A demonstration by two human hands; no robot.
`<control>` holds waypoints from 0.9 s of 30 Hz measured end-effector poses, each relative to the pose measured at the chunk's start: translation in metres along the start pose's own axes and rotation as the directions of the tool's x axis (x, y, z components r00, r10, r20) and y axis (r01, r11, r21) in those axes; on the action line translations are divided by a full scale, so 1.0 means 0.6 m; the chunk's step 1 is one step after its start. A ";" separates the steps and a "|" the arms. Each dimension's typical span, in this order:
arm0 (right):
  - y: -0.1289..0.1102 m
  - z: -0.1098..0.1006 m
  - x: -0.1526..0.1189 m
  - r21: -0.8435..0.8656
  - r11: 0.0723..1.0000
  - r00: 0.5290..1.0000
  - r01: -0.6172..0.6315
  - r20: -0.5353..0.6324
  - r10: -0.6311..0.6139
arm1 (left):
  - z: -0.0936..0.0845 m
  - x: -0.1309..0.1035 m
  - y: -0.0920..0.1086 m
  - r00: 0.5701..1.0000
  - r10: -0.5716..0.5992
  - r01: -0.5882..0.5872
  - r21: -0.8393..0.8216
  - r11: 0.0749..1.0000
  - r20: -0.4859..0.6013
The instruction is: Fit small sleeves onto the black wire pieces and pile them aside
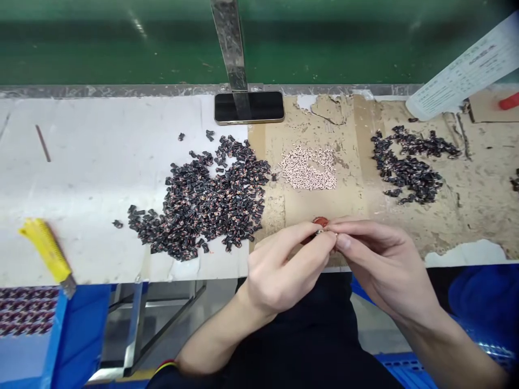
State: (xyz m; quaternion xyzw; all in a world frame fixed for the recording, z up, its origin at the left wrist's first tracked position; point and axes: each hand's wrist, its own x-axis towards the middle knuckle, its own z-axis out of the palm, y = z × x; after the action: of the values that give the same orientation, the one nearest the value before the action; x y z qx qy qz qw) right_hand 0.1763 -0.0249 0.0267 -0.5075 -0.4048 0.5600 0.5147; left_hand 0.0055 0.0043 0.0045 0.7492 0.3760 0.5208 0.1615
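My left hand (290, 265) pinches a small black part (319, 232) between thumb and forefinger, close to the bench's front edge. Fingertips of my right hand (375, 259) meet it there, pressed together on something too small to name. Just behind the fingertips shows a reddish-brown round piece (320, 221), partly covered by the hands. Beyond them lies a patch of tiny pinkish metal-looking pieces (310, 178). A large heap of small black parts with coppery ends (214, 200) spreads to the left, and a smaller heap of black parts (409, 167) lies to the right.
A phone (249, 107) lies at the back by a metal post (231, 43). At left are a yellow utility knife (48, 251), overhanging the front edge, and a thin brown stick (42, 143). A white printed bottle (466, 67) leans in at right. Blue trays (83, 329) sit below the bench.
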 end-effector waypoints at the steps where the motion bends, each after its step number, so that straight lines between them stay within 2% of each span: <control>1: 0.001 0.002 -0.001 0.012 1.000 1.000 -0.007 -0.004 0.007 | 0.001 -0.001 0.000 1.000 0.000 0.000 -0.001 1.000 -0.003; 7: 0.000 0.010 -0.003 0.009 1.000 1.000 -0.009 0.024 0.008 | 0.003 -0.012 0.002 0.996 -0.083 0.081 -0.076 0.994 -0.020; 13: -0.007 0.013 -0.020 -0.281 0.945 0.985 0.168 0.000 -0.175 | 0.004 -0.021 0.016 0.991 -0.135 0.137 -0.127 0.982 0.024; 15: -0.005 0.001 -0.026 -0.360 0.909 0.977 0.210 0.039 -0.210 | 0.003 -0.023 0.017 0.985 -0.158 0.169 -0.178 0.969 0.075; 17: -0.002 -0.018 -0.028 -0.457 0.861 0.973 0.225 0.053 -0.227 | -0.001 -0.025 0.013 0.967 -0.225 0.248 -0.230 0.941 0.123; 19: 0.001 -0.039 -0.026 -0.618 0.747 0.961 0.247 0.057 -0.271 | -0.007 -0.029 0.006 0.941 -0.312 0.337 -0.278 0.900 0.130; 22: 0.001 -0.058 -0.015 -0.848 0.407 0.910 0.340 0.187 -0.369 | -0.015 -0.038 -0.002 0.895 -0.429 0.444 -0.332 0.833 0.121; 24: 0.000 -0.061 -0.008 -0.891 0.209 0.874 0.403 0.307 -0.378 | -0.017 -0.043 -0.003 0.851 -0.509 0.517 -0.381 0.767 0.130; 26: 0.000 -0.059 -0.005 -0.892 0.120 0.855 0.436 0.370 -0.363 | -0.018 -0.047 -0.001 0.815 -0.565 0.560 -0.420 0.714 0.129; 27: 0.001 -0.058 -0.004 -0.891 0.097 0.852 0.444 0.386 -0.352 | -0.017 -0.048 0.000 0.811 -0.572 0.565 -0.420 0.710 0.125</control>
State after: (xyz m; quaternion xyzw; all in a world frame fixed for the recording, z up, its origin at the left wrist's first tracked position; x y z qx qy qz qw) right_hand 0.2106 -0.0298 0.0209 -0.5626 -0.7999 0.0451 0.2037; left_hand -0.0090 -0.0182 -0.0102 0.5371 0.4622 0.5218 0.4750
